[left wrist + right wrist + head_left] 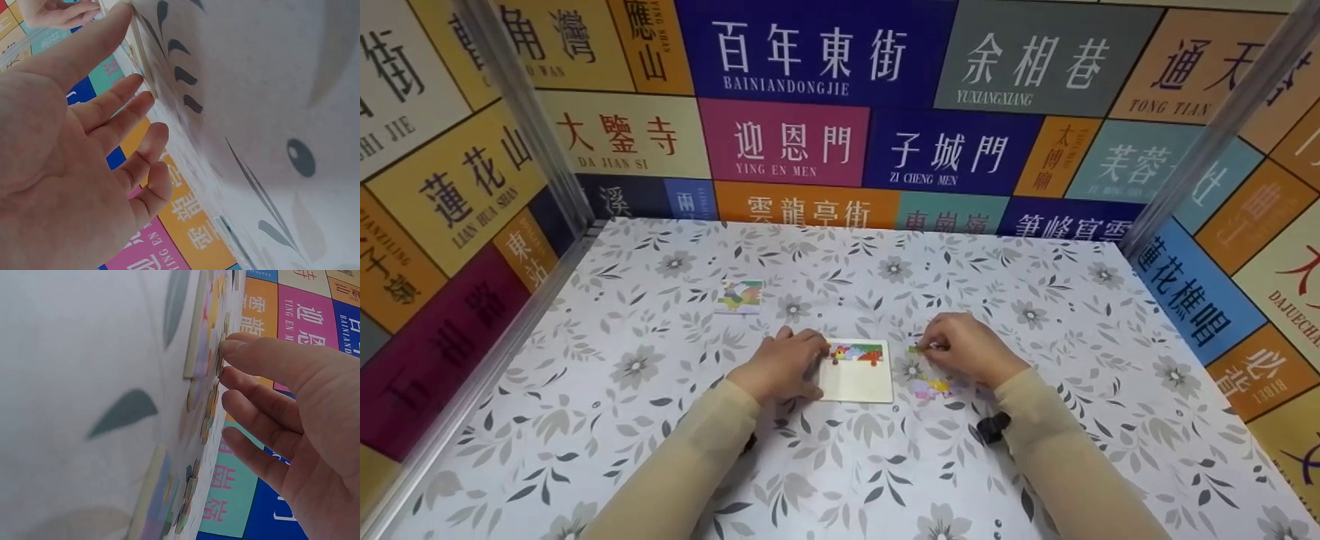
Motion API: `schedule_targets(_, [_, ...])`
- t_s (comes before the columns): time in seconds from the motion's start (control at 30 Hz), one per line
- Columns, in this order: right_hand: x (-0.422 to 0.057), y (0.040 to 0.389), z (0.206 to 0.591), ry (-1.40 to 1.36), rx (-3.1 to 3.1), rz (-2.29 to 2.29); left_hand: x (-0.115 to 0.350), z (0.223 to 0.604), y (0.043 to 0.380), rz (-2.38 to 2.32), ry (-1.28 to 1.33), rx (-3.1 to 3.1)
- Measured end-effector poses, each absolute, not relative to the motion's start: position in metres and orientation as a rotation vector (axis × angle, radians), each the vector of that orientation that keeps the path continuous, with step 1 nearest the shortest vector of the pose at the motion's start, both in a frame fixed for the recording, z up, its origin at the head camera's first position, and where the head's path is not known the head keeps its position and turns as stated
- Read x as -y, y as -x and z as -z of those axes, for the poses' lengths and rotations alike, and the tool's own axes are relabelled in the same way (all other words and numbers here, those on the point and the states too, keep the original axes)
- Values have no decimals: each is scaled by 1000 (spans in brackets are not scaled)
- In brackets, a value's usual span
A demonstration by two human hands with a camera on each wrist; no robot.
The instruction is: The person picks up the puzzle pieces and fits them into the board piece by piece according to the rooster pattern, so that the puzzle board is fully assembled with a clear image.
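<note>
A small pale puzzle board lies on the table, with colourful pieces along its far side and a bare cream surface nearer me. My left hand is at its left side; in the left wrist view the thumb and fingers touch the board's edge, fairly straight. Right of the board, my right hand pinches a small puzzle piece between thumb and forefinger, low over the table. Its other fingers are bent and hold nothing. Pink and yellow puzzle pieces lie just nearer me.
A square colourful picture piece lies at the back left of the board. The table is covered with a floral cloth. Printed sign panels stand along its back and sides, with clear posts at the corners.
</note>
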State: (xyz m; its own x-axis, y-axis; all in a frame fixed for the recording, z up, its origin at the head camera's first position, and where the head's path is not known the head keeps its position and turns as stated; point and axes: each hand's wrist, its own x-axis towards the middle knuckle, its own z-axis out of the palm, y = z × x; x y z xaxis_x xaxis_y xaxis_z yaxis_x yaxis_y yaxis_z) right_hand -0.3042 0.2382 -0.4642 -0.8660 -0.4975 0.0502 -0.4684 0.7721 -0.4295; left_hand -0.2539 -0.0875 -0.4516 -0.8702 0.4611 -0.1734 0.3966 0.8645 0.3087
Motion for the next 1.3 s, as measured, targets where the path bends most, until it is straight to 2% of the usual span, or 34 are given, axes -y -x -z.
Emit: schedule_targets(1.3, [-230, 298, 463, 840, -2907, 673, 89, 453, 255, -372, -683, -2789])
